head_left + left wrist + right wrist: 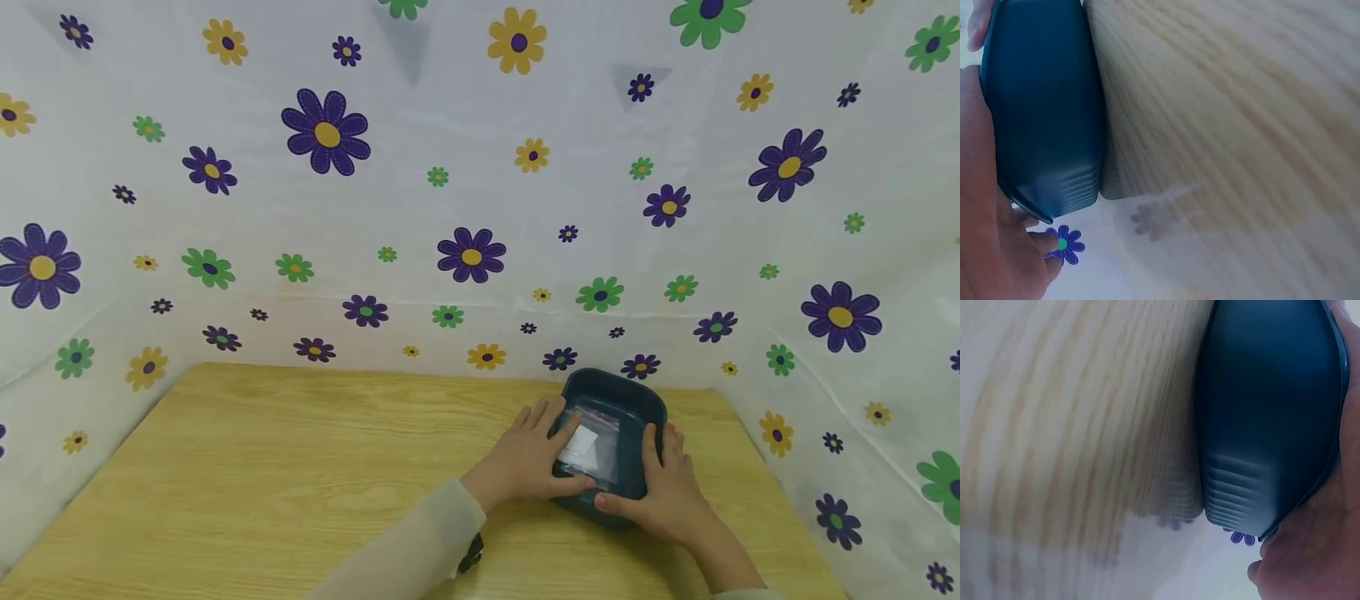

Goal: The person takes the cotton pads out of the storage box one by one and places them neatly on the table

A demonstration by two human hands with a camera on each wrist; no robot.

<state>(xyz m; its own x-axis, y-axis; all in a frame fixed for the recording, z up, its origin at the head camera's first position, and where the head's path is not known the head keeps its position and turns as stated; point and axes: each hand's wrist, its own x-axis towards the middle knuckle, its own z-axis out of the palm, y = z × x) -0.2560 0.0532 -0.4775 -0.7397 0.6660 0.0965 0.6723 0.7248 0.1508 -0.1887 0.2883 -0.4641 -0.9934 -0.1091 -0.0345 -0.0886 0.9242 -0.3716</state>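
A dark teal plastic basin [611, 387] with rounded corners stands on the wooden table, towards its right side. Inside it lies a clear zip bag [607, 467] with a white piece [583, 446] in it; what the piece is cannot be made out. My left hand [528, 454] holds the basin's left rim, thumb over the near edge. On the opposite side my right hand [670, 483] grips the right rim, its thumb also at the near edge. Both wrist views show the basin's ribbed outer wall [1047, 112] [1266, 412], with fingers around the rim.
The light wooden tabletop [300, 467] stretches off to the left. White cloth walls [420, 117] printed with flowers surround it at the back and sides, the back one close behind the basin. A small black object [471, 554] shows beside the left sleeve.
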